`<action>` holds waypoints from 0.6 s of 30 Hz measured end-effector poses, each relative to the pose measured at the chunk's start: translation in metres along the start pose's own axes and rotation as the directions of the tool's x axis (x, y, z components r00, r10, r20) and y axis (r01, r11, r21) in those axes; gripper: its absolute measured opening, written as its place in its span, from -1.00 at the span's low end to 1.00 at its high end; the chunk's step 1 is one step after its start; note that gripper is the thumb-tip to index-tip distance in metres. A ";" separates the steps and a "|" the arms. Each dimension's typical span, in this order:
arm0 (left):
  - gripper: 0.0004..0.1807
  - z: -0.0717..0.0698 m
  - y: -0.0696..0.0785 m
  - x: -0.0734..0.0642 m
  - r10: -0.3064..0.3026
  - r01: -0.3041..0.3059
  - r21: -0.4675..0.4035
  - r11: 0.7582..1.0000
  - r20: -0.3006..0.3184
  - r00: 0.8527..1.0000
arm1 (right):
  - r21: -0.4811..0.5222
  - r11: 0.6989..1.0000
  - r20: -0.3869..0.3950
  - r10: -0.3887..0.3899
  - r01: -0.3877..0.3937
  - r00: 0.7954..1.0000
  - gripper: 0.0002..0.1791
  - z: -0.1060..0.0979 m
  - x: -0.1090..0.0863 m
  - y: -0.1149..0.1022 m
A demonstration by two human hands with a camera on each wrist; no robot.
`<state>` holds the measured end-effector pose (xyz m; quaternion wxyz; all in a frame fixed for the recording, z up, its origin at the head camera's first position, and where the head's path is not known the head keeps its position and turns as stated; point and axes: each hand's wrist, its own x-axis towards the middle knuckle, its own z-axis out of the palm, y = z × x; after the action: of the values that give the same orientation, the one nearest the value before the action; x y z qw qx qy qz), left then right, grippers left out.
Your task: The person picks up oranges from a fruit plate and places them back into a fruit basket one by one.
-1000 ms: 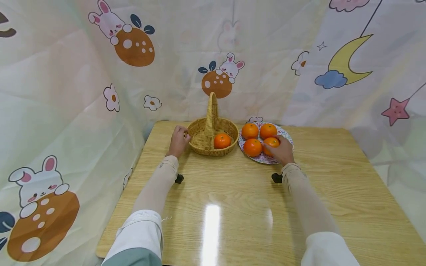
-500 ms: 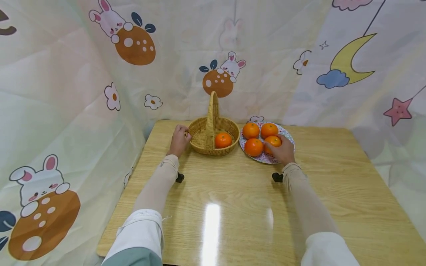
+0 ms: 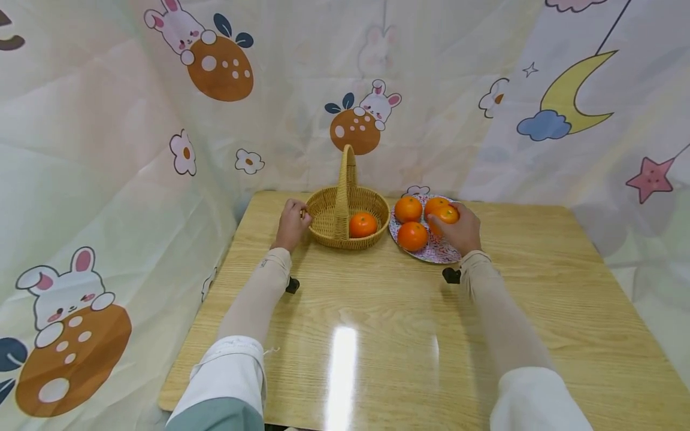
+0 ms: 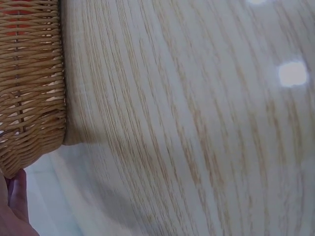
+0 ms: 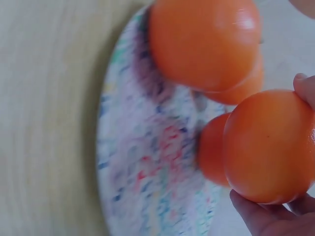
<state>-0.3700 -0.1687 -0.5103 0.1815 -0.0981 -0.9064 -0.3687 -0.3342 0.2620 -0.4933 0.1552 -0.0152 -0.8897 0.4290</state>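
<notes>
My left hand [image 3: 291, 227] pinches the left rim of a wicker basket [image 3: 335, 244] with a tall arched handle. In the left wrist view the fingers [image 4: 18, 194] meet the end of the woven wall. One orange [image 3: 363, 225] lies in the basket, right of the handle. My right hand [image 3: 465, 230] grips another orange [image 5: 270, 147] between thumb and fingers, raised above a colourfully speckled plate [image 3: 439, 255]. Three more oranges sit on that plate: a back left one [image 3: 408, 209], a front left one [image 3: 412, 236] and a back right one [image 3: 433, 205], partly hidden behind the held orange.
Basket and plate stand side by side at the back of a wooden table [image 3: 377, 323]. A printed cloth curtain [image 3: 286, 108] hangs behind the table and along its left and right sides. A black wrist-worn piece [image 3: 451, 275] shows at the right wrist.
My right hand has lifted the front right orange off the plate and slightly up. My left hand stays at the basket rim. The head view has shifted slightly.
</notes>
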 end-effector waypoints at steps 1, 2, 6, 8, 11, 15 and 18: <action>-0.80 0.000 0.000 0.000 -0.002 0.002 0.004 1.000 0.001 1.000 | 0.014 1.000 -0.005 0.002 -0.002 1.000 -0.15 -0.001 0.002 -0.004; -0.80 0.000 0.001 0.000 -0.005 0.005 0.008 1.000 0.004 1.000 | 0.031 1.000 -0.012 0.003 -0.003 1.000 -0.16 -0.001 0.003 -0.007; -0.78 -0.002 0.000 -0.001 -0.007 0.007 0.013 1.000 0.009 1.000 | 0.124 0.992 -0.018 0.000 0.002 1.000 -0.21 0.004 0.009 -0.027; -0.77 -0.003 -0.001 -0.001 -0.011 0.011 0.016 1.000 0.015 1.000 | 0.156 0.988 -0.013 -0.012 0.014 1.000 -0.21 0.008 0.012 -0.037; -0.75 -0.003 0.000 -0.001 -0.016 0.016 0.021 1.000 0.023 1.000 | 0.170 0.985 0.000 -0.035 0.034 0.999 -0.19 0.019 0.017 -0.050; -0.76 -0.002 0.001 -0.001 -0.010 0.009 0.025 1.000 0.016 1.000 | 0.159 0.985 0.038 -0.069 0.062 0.997 -0.20 0.034 0.022 -0.069; -0.77 0.001 0.000 -0.001 0.005 -0.005 0.026 1.000 0.005 1.000 | 0.138 0.988 0.075 -0.078 0.067 0.994 -0.18 0.045 0.024 -0.083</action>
<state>-0.3698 -0.1682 -0.5111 0.1817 -0.0989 -0.9113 -0.3560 -0.3614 0.1797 -0.4496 0.1357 0.0449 -0.8640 0.4829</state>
